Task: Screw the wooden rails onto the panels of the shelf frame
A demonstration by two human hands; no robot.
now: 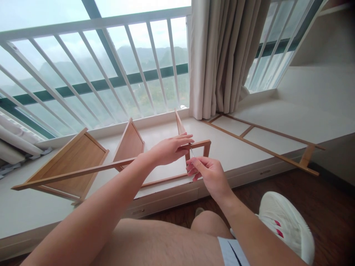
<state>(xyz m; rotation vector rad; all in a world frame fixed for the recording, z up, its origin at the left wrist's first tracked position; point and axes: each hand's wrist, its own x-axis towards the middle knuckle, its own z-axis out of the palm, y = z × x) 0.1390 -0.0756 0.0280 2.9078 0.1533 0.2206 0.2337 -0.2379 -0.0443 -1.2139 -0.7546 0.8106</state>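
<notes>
A partly joined wooden shelf frame lies on its side on the white ledge, with flat panels standing up from its rails. My left hand is laid over the near rail at the frame's right part, fingers stretched across the wood and holding it. Just right of it, my right hand pinches a thin metal rod, whose upper end meets the rail under my left fingertips. The rod's exact kind is too small to tell. My left hand hides part of the joint.
A ladder-like wooden side frame lies at the right, overhanging the ledge. Behind are a white railing and a beige curtain. Drawer fronts face my legs. A white shoe is above the dark floor.
</notes>
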